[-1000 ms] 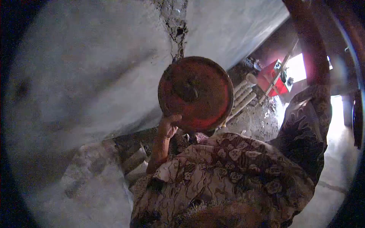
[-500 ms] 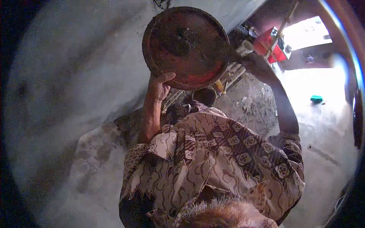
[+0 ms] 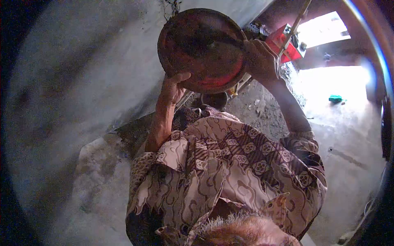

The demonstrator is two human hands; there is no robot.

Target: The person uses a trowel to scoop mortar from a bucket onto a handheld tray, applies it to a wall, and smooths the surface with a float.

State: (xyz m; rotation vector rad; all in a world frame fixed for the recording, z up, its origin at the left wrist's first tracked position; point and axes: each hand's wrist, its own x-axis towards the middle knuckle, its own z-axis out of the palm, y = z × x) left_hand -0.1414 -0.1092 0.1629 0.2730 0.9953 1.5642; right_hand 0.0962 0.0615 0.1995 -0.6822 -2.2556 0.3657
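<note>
A round, dark, shallow pan-like dish [image 3: 197, 67] with a raised rim and reddish patches is held up in front of me. Blackish matter covers its middle. My left hand [image 3: 174, 89] grips the lower left rim, the thumb lying over the edge. At the right side is my right hand [image 3: 262, 61], its back toward me and overlapping the rim. From it a dark finger-like shape reaches toward the dish's middle; the fingers are lost in shadow, and I cannot tell what they hold.
Below the dish stands a dark round container [image 3: 214, 99] on dirt-strewn ground. A red box [image 3: 283, 43] and a slanting pole [image 3: 295, 26] are at the upper right, near bright openings. A green object [image 3: 335, 98] lies on the floor. A pale wall [image 3: 90, 61] runs along the left.
My right hand has come out of the shadow beside the rim and now reaches over the dish's right side. The dish is tilted a little differently. My left hand keeps its hold.
</note>
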